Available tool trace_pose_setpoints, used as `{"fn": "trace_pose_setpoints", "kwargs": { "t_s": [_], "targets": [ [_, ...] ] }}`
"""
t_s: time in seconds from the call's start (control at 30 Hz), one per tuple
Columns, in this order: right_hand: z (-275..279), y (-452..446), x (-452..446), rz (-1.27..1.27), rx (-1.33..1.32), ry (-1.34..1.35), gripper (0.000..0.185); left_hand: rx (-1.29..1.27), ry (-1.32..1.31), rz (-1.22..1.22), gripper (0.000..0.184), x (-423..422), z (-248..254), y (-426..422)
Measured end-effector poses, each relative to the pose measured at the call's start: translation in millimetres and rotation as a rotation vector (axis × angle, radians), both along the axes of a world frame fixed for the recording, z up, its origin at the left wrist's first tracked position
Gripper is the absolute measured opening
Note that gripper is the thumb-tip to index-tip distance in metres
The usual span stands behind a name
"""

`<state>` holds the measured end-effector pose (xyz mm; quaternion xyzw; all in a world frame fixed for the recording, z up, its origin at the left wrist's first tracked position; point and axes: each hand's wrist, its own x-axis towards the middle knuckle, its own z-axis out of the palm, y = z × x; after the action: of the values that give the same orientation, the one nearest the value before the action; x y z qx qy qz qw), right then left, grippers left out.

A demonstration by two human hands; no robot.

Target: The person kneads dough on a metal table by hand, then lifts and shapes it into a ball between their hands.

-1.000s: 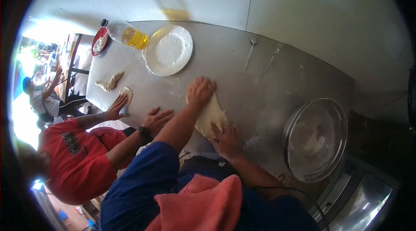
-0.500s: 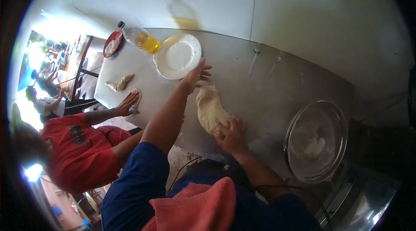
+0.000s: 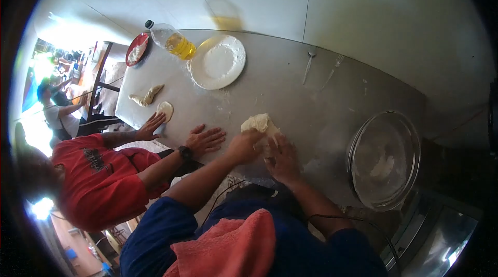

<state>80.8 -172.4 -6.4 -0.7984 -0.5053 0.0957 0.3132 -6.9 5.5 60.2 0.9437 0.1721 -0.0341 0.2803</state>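
Flour-dusted grey table [image 3: 321, 116]: a soft, pale, rounded lump of dough [image 3: 257, 122] lies just beyond the blurred left hand [image 3: 245, 146], whose grip I cannot tell, and touches the right hand [image 3: 284, 164], fingers extended.

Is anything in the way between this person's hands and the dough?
Nothing visible: the left hand and right hand are both at the dough. The white plate and clear bowl stand off to either side.
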Motion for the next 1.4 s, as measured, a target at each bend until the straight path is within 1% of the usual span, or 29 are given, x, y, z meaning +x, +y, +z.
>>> {"fn": "trace_pose_setpoints", "kwargs": {
  "t_s": [0.07,0.13,0.17,0.2,0.27,0.33,0.37,0.4,0.43,0.47,0.53,0.6,0.67,0.73,0.8,0.83,0.87,0.9,0.93,1.0,1.03,1.1,1.13,1.2,1.23,1.3,1.33,1.4],
  "targets": [
    [-1,-2,-2,0.006,-0.03,-0.005,0.061,-0.324,0.294,0.371,0.037,32,27,32],
    [2,-6,-2,0.016,-0.065,-0.014,0.061,-0.133,-0.107,0.516,0.031,52,-1,56],
    [5,-7,-2,0.018,-0.091,0.001,0.061,-0.135,-0.109,0.519,0.031,59,-24,61],
    [7,-5,-2,0.017,-0.114,0.018,0.062,-0.187,-0.09,0.586,0.029,71,-51,63],
    [4,-6,-1,0.02,-0.102,0.005,0.064,0.056,-0.124,0.446,0.026,79,-96,50],
    [-3,-6,-1,0.028,-0.079,0.006,0.067,0.296,-0.186,0.288,0.025,75,-94,15],
    [-9,-8,-1,0.008,-0.009,-0.006,0.066,0.247,-0.206,0.354,0.026,77,-72,5],
    [-13,-9,-3,-0.013,0.058,-0.019,0.066,0.26,-0.192,0.363,0.026,76,-69,7],
    [-15,-9,-6,0.0,0.067,-0.008,0.066,0.229,-0.13,0.317,0.027,76,-67,11],
    [-16,-6,-7,-0.017,0.034,-0.044,0.065,0.202,-0.07,0.271,0.03,81,-67,20],
    [-17,-1,-5,-0.024,0.008,-0.073,0.064,0.196,-0.074,0.264,0.028,96,-72,34],
    [-17,0,-4,-0.02,-0.095,-0.083,0.064,0.181,-0.07,0.268,0.027,108,-78,45],
    [-18,5,-3,-0.011,-0.116,-0.089,0.064,0.189,-0.05,0.154,0.027,126,-71,68],
    [-19,2,-8,0.005,-0.13,-0.103,0.065,0.182,-0.25,0.16,0.03,136,-96,85],
    [-20,3,-8,-0.016,-0.154,-0.114,0.063,0.224,-0.439,0.185,0.025,143,-114,87],
    [-19,4,-7,0.018,-0.116,-0.126,0.063,0.215,-0.268,0.198,0.028,147,-105,85],
    [-18,3,-8,-0.005,-0.131,-0.121,0.066,0.205,-0.097,0.222,0.032,147,-97,83],
    [-21,3,-11,-0.031,-0.148,-0.109,0.068,0.159,-0.062,0.251,0.033,145,-102,82],
    [-25,2,-12,0.004,-0.116,-0.11,0.068,0.103,-0.026,0.278,0.035,138,-108,80],
    [-27,3,-13,-0.033,-0.059,-0.179,0.068,-0.026,0.182,0.278,0.041,123,-93,77],
    [-24,3,-14,-0.013,-0.042,-0.177,0.068,-0.013,0.182,0.3,0.041,119,-93,81],
    [-16,0,-13,0.001,-0.173,-0.127,0.079,-0.091,0.318,0.042,0.052,111,-88,91],
    [-20,0,-13,0.011,-0.162,-0.126,0.079,-0.082,0.32,0.053,0.052,106,-86,94],
    [-23,0,-14,-0.009,-0.163,-0.13,0.078,-0.16,0.192,-0.01,0.06,99,-77,99],
    [-21,0,-15,-0.004,-0.161,-0.132,0.078,-0.159,0.189,-0.004,0.06,97,-70,101],
    [-15,-1,-13,-0.003,-0.178,-0.085,0.077,-1.099,0.051,0.648,0.067,98,-63,100],
    [-15,-4,-14,-0.004,-0.186,-0.091,0.077,-1.108,0.049,0.644,0.067,95,-71,99],
    [-19,-1,-15,-0.021,-0.191,-0.072,0.077,-0.475,0.085,0.496,0.061,92,-75,100]
  ]
}}
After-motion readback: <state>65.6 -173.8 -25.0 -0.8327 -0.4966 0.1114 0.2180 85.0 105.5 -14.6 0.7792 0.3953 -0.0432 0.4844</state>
